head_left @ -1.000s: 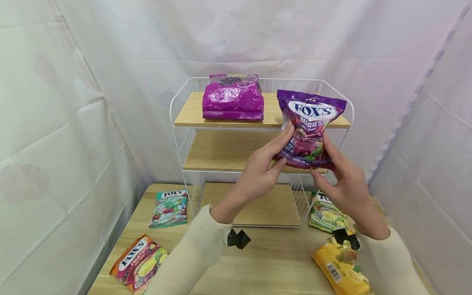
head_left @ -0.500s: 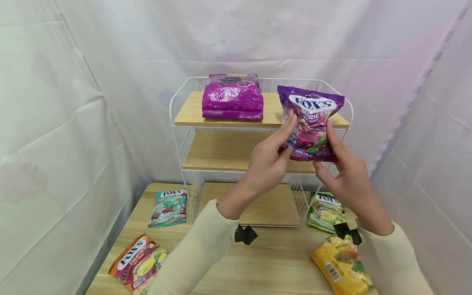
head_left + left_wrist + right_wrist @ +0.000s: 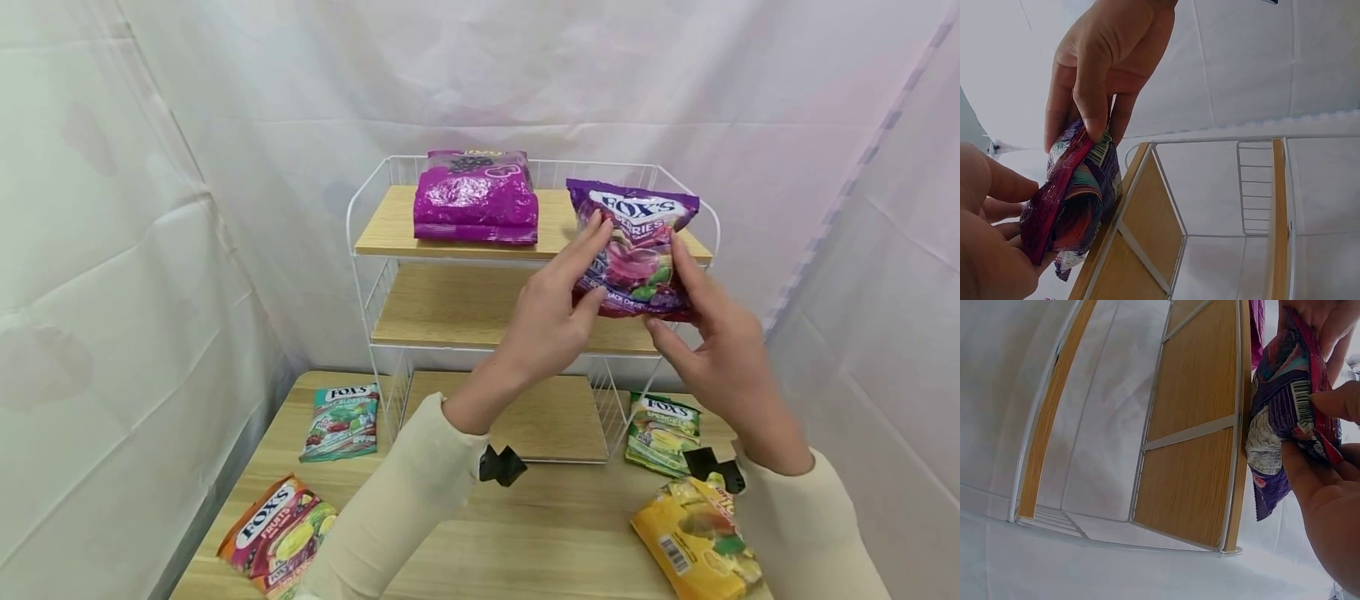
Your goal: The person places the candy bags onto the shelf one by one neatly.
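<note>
A purple Fox's Berries candy bag (image 3: 633,258) is held upright between both hands at the right front of the top shelf. My left hand (image 3: 551,312) grips its left side, fingers up along the front and thumb near the lower edge. My right hand (image 3: 720,350) grips the right side, with the thumb at the bottom corner. In the right wrist view the bag's barcoded back (image 3: 1285,400) shows close to the shelf edge; whether they touch I cannot tell. A magenta candy bag (image 3: 476,200) lies on the top shelf's left half.
The white wire rack has a wooden top shelf (image 3: 382,225), a middle shelf (image 3: 450,304) and a bottom board (image 3: 551,417). On the table lie a teal bag (image 3: 343,421), a Fox's Fruits bag (image 3: 281,533), a green bag (image 3: 663,433) and a yellow bag (image 3: 697,537). White curtains surround it.
Both hands have carried the purple candy bag slightly up and forward toward the top shelf. Its lower edge now sits higher in the head view. The other bags stay where they were.
</note>
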The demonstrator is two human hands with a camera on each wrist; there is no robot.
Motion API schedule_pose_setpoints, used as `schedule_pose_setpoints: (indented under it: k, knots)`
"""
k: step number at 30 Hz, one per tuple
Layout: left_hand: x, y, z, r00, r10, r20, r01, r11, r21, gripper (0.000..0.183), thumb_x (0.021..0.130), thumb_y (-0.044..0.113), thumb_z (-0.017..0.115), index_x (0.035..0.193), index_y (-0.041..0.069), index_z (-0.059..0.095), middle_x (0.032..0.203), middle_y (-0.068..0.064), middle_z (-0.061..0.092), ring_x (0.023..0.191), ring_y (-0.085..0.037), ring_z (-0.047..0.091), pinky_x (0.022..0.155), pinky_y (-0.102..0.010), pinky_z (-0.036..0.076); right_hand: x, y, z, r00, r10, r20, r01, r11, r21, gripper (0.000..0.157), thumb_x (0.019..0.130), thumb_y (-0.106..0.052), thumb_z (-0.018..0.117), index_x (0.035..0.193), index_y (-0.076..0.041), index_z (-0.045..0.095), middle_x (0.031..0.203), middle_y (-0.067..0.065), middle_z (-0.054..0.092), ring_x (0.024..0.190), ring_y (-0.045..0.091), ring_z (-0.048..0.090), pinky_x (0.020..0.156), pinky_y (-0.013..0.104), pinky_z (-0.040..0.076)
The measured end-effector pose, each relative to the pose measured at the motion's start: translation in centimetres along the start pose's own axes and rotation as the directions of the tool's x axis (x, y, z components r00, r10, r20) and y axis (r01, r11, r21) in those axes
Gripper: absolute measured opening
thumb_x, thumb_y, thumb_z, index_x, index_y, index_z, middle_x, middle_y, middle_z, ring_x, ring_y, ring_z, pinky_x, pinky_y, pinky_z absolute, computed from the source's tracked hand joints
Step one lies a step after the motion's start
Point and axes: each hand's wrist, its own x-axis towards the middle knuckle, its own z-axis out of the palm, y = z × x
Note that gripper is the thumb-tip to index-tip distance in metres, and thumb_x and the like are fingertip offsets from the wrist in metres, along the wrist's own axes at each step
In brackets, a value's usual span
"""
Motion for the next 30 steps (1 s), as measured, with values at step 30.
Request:
schedule_pose_setpoints:
  k: [30]
  knots:
    - [-0.2,-1.4,0.7,0.925,0.330,-0.191,-0.285,0.931,0.228,0.039,0.096,0.006,0.055,0.132,-0.009,0.050,0.142,-0.022,0.044,0.138,-0.023,0.032,0.110,-0.026,0.028,1.3,0.4,0.0,0.982,-0.016,-0.189,-0.015,0.986,-0.165,0.066,0.076,0.015,0.069,0.137,-0.005,0.053,0.130,0.011,0.059,0.107,0.010,0.060,0.088,0.012,0.045]
